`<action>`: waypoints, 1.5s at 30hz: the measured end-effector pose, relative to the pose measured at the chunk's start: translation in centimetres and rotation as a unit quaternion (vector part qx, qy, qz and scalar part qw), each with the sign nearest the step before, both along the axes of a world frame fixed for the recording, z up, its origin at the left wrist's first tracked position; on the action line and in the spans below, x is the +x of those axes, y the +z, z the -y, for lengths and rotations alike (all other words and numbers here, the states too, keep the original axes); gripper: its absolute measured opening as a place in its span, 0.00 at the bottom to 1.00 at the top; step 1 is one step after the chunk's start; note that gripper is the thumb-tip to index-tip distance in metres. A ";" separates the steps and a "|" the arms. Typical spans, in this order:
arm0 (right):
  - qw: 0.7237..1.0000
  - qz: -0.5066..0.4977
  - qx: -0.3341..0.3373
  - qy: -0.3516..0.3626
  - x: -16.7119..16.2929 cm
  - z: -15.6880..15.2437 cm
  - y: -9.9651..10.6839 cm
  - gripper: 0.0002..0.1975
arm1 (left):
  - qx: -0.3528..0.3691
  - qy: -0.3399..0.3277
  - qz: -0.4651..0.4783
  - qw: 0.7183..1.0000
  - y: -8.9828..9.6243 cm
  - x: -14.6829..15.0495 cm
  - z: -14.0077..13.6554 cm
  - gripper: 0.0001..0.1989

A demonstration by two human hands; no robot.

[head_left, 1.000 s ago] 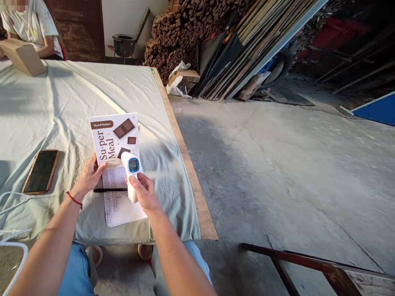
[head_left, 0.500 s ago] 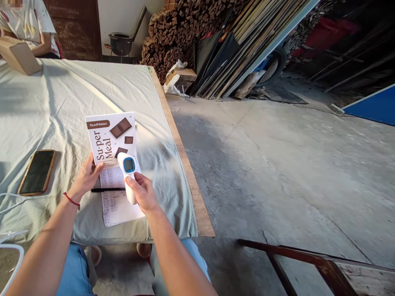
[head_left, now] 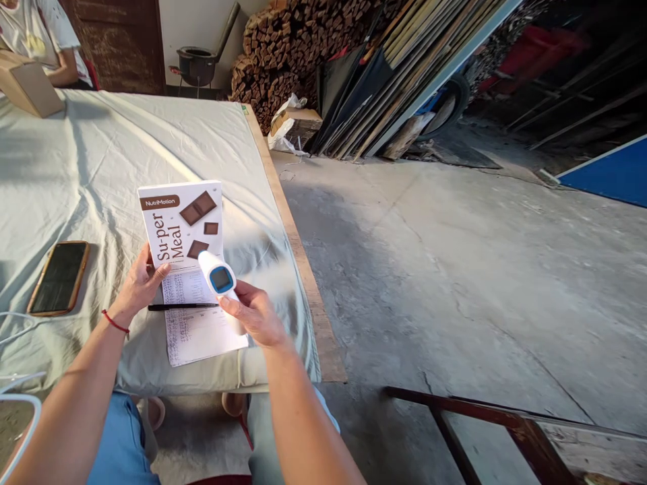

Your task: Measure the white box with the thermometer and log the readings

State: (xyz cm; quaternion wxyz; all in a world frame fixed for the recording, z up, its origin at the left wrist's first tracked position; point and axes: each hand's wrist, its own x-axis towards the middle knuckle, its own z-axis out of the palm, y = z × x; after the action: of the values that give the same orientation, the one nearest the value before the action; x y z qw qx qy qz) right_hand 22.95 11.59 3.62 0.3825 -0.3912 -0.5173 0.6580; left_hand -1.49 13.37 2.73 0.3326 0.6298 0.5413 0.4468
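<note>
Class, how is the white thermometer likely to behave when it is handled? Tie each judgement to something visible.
The thermometer is probably light for its size: the right hand alone holds it. Its smooth, rounded shell may feel slippery and could rock if laid down. The screen looks like the part likeliest to scratch.

I hold the carton in my left hand; the thermometer sits in my right hand, before the carton's lower right corner. On the counter, nearer me: paper, pen across it, one end past the left edge. Phone left of my left hand. Cardboard box far left. Beyond the counter: woodpile, leaning boards to its right.
</note>
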 end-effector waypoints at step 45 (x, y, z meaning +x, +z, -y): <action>0.790 0.435 0.421 -0.092 -4.8 2.3 -9.9 0.09 | -0.051 0.144 -0.414 0.897 -2.7 -4.6 10.4 0.21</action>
State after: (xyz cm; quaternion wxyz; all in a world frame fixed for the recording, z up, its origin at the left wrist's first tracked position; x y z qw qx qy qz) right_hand 18.16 9.32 -6.32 0.3032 -0.4819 -0.8164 0.0967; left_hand -6.12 2.94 -0.02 0.0417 0.6553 0.7369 0.1605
